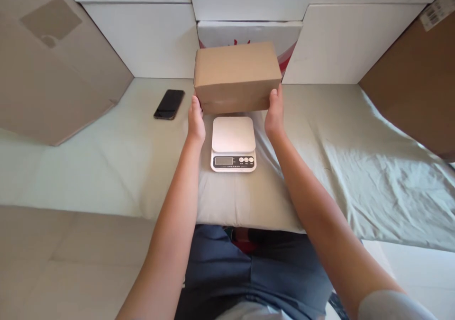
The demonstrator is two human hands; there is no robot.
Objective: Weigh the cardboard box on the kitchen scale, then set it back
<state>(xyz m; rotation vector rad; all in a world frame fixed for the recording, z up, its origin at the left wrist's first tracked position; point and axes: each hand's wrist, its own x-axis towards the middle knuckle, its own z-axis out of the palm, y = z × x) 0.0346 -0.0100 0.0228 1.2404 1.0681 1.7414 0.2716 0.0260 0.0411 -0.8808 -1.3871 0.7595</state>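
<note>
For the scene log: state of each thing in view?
Small box: visible faces closed, in both hands
Left hand: gripping its left end
Right hand: gripping its right end
Scale: no legible reading
Phone: flat, face up, dark
Cloth: wrinkled at right
Left carton: standing
Right carton: standing

2 bare arms [177, 196] [313, 187] outstretched forward, hands [196, 121] [275, 116] apart, thumbs [194, 102] [273, 95] uppermost

Black phone [169, 104] on pale green cloth [142, 163]
</note>
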